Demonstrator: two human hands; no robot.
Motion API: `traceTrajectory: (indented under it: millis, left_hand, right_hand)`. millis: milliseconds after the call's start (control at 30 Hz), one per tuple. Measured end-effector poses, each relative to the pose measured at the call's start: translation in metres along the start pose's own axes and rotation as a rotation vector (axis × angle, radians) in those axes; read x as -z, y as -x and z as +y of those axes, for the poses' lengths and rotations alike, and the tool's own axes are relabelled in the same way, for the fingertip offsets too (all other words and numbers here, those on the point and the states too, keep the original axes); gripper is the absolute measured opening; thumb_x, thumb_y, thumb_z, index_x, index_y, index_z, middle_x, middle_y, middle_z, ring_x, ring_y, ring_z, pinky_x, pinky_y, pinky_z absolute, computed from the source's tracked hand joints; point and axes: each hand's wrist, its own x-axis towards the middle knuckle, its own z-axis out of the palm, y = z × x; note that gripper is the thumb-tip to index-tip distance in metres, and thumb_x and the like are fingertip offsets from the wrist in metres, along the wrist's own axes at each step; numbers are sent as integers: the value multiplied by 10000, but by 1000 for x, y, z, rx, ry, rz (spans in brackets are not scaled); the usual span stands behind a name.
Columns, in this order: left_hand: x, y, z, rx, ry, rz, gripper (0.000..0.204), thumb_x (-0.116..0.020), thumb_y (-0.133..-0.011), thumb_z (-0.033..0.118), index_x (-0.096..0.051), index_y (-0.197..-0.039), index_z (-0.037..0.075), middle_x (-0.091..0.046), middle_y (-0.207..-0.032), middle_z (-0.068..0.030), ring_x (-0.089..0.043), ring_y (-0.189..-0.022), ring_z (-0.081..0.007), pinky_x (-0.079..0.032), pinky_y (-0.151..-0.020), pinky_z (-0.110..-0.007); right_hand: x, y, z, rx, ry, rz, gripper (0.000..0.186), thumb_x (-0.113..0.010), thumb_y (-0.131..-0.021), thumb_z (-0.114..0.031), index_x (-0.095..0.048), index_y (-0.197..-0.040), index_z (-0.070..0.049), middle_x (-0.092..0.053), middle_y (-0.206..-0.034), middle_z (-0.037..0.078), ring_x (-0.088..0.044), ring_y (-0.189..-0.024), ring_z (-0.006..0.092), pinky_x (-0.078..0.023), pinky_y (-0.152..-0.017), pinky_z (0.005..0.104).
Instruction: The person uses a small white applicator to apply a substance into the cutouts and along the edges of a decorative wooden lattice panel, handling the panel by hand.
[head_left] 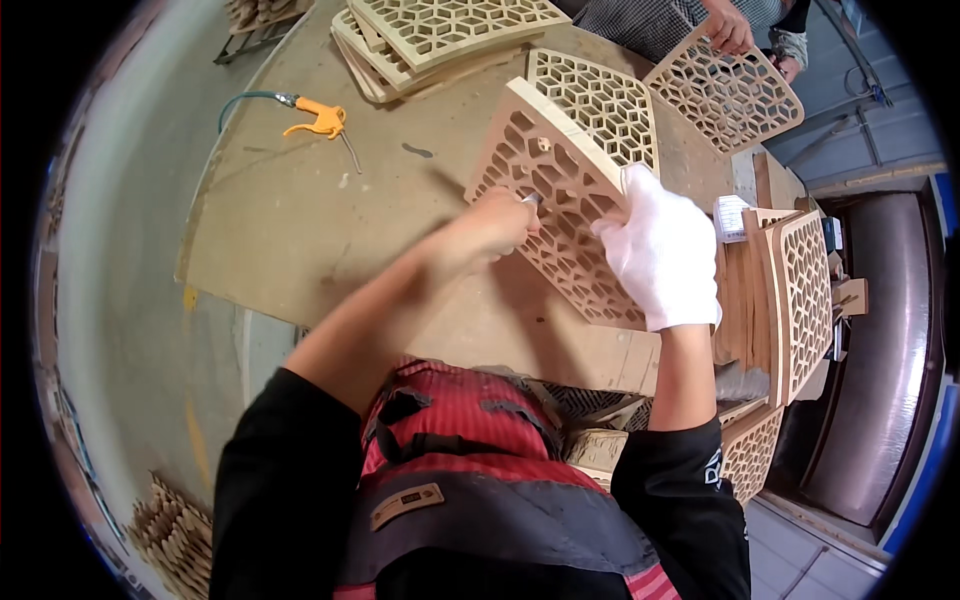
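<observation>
A wooden lattice panel (560,215), cut with several angular holes, is held tilted on edge over the table in front of me. My right hand (660,255), in a white glove, grips it by its right side. My left hand (500,222), bare, is closed at the panel's face around a small tool with a shiny metal tip, mostly hidden by the fingers. Just behind lies another lattice panel (600,100), pale and flat on the table.
On the brown table (300,230) lies an orange air blow gun (318,118) with a hose. Stacked lattice panels (455,30) stand at the far side. Another person's hand (730,28) holds a lattice panel (725,90). More panels (805,300) lean at right beside a large metallic roller (885,350).
</observation>
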Motion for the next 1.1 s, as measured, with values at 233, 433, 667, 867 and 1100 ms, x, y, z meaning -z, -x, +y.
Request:
traceTrajectory:
  millis: [233,433,667,867,1100]
  left_hand:
    - [-18,2,-25,-567,-762,526,165,-544,-841,122,-642,-778,5,-676,-804,-231,-683,-710,-331,-529,-620,-439]
    - [-1,4,16,37,7,-73,151,-527,-874,164,-573,-769,67,-442,-517,14,-317,-379,-120,-258,-356,-306]
    - [-21,-8,-27,-638,-705,701,259,-469,-937,200,-609,-845,2,-647,-700,-183,-622,-608,-357,-472,-554,-483]
    - [-11,54,-3,-422,-812,348,286,-449,-939,191,-633,-873,-18,-658,-810,-227,-638,-815,-426,-488,-759,-512]
    - [-21,68,20,-560,-837,560,325,-413,-975,244,-611,-873,9,-633,-744,-223,-612,-751,-432,-479,-713,-513]
  right_hand:
    - [0,3,-1,0,-4,23,256,-729,-750,-156,-527,-871,-55,-650,-723,191,-641,-748,405,-507,-671,478]
    - [-4,9,4,6,-18,41,276,-736,-742,-175,-526,-869,-48,-645,-747,208,-637,-753,415,-506,-668,480]
    - [0,-1,-1,12,15,14,259,-724,-746,-171,-544,-888,-49,-662,-770,196,-640,-760,414,-509,-682,475]
    - [4,-1,6,-32,-26,-8,240,-710,-754,-158,-557,-903,-49,-660,-771,209,-642,-768,412,-504,-691,482]
    - [2,2,4,26,-39,45,189,-665,-768,-132,-561,-910,-63,-646,-735,214,-642,-737,405,-506,-680,489]
